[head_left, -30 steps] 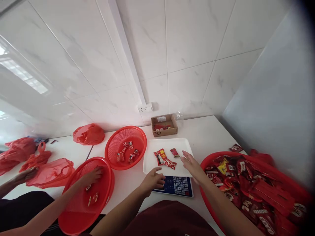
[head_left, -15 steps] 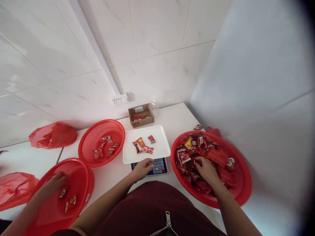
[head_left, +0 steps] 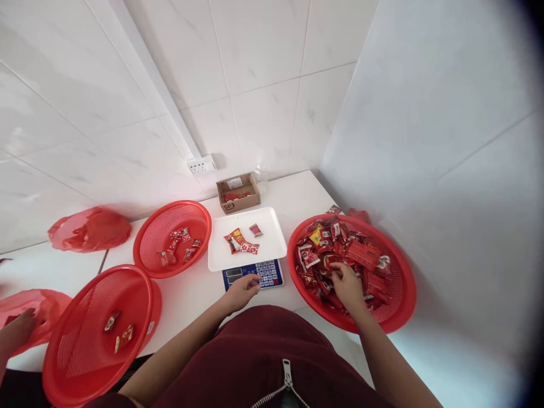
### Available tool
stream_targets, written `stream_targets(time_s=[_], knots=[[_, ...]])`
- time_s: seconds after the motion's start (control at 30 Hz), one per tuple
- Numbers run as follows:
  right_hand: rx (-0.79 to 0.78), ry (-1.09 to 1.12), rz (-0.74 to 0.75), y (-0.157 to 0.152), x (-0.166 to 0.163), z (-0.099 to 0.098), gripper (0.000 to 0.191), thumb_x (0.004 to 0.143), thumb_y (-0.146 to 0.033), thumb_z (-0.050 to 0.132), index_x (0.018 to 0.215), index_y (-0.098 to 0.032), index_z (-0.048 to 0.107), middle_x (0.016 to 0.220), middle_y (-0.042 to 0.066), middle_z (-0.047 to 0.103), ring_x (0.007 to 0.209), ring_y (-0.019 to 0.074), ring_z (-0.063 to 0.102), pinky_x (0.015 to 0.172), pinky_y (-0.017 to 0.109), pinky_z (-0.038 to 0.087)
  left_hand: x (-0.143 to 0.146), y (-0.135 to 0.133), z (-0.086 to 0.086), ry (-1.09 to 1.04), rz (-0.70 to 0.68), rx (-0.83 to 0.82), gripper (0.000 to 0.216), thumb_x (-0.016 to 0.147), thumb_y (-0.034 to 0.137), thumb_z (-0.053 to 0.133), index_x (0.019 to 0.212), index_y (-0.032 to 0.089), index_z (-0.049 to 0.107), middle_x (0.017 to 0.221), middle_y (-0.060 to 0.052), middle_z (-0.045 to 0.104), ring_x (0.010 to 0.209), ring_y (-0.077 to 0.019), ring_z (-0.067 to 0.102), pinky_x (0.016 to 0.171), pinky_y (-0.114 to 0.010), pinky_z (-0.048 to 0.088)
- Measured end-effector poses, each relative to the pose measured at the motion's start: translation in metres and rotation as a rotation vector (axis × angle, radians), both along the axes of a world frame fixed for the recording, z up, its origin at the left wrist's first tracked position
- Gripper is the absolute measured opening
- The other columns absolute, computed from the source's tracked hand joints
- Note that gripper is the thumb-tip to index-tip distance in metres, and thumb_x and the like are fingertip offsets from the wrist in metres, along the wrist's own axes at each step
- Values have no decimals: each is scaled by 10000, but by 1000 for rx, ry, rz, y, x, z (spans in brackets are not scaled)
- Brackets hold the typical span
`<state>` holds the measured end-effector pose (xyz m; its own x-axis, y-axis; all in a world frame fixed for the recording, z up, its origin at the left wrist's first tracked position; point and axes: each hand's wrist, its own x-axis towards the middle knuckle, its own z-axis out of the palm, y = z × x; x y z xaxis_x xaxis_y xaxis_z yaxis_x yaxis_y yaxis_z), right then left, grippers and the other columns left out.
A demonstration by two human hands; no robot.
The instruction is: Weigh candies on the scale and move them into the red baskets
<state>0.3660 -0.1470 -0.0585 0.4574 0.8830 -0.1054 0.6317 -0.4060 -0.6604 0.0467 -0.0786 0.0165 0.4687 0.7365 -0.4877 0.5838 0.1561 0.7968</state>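
My right hand (head_left: pixel 348 286) reaches into a large red basket (head_left: pixel 406 294) heaped with small red wrapped snack packets (head_left: pixel 308 258). Its fingers are bent together at the packets, and whatever is between them is hidden. Just in front of a blue digital scale (head_left: pixel 233 273), my left hand (head_left: pixel 242 292) hovers by the keypad with its fingers curled together and nothing visible in them. On the scale's white tray (head_left: pixel 274 226) lie a few packets, among them a red and yellow one (head_left: pixel 233 241) and a small dark red one (head_left: pixel 255 230).
A smaller red basket (head_left: pixel 142 243) holds several packets. Another red basket (head_left: pixel 147 277) at lower left has a few. Beside it, another person's hand (head_left: pixel 21 328) is at a red plastic bag (head_left: pixel 51 300). A cardboard box (head_left: pixel 240 205) and a second red bag (head_left: pixel 91 229) stand by the wall.
The other person's hand has left the lower-left basket for the red bag. My right hand has shifted slightly within the packets. My view has moved a little; the tray's packets look unchanged.
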Motion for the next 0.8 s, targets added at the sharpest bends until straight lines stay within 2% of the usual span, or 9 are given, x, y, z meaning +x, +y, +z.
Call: stream_targets(time_s=[0.17,0.33,0.4,0.5,0.6,0.7,0.77,0.8], knots=[[-123,-1,145,-9,4,4,309,725,-153,440,963,-183,636,1014,93,658,949,214,607,884,342,436,5,-6,-5,8,-20,4,384,788,361,500,1109,164,576,838,-30,622,777,-165,574,749,-301,444],[-220,-3,315,-15,-5,11,437,599,-47,545,981,-224,660,1095,68,670,1029,224,596,907,305,406,15,-9,-4,-5,-26,-6,370,789,336,514,1112,166,574,859,-33,627,787,-158,576,744,-291,445],[-240,-25,312,-16,-10,13,439,609,-48,556,1001,-223,650,1108,83,664,1049,248,586,905,332,401,19,-11,-2,-19,-18,-28,359,782,333,534,1100,174,579,847,-28,628,777,-154,577,733,-287,448],[-257,-53,274,-14,-11,17,318,705,-118,529,988,-211,642,1045,104,682,1009,264,606,869,361,419,24,-12,5,-63,28,-149,378,767,348,568,1097,165,569,865,-35,627,778,-155,588,726,-293,454],[-172,101,160,-8,-11,27,245,792,-258,475,969,-196,632,993,107,696,954,242,635,851,350,453,29,-13,18,-125,84,-293,412,754,396,601,1090,161,563,916,-53,629,801,-157,596,753,-311,456],[14,352,44,4,-27,49,310,760,-387,515,971,-188,625,1031,110,691,992,241,630,885,360,468,41,-16,30,-255,110,-390,458,739,447,643,1101,179,560,1010,-77,620,874,-168,589,799,-336,448],[91,404,115,15,-52,66,366,750,-426,519,1015,-199,625,1077,104,681,1030,247,616,920,392,460,55,-20,33,-421,153,-471,522,716,438,692,1161,224,523,1134,-82,579,970,-179,566,831,-349,441],[110,418,215,19,-67,74,389,758,-429,509,1055,-206,621,1121,99,668,1060,246,604,949,404,446,62,-21,31,-522,204,-510,551,702,425,716,1182,255,503,1179,-71,556,1002,-179,555,838,-348,439]])
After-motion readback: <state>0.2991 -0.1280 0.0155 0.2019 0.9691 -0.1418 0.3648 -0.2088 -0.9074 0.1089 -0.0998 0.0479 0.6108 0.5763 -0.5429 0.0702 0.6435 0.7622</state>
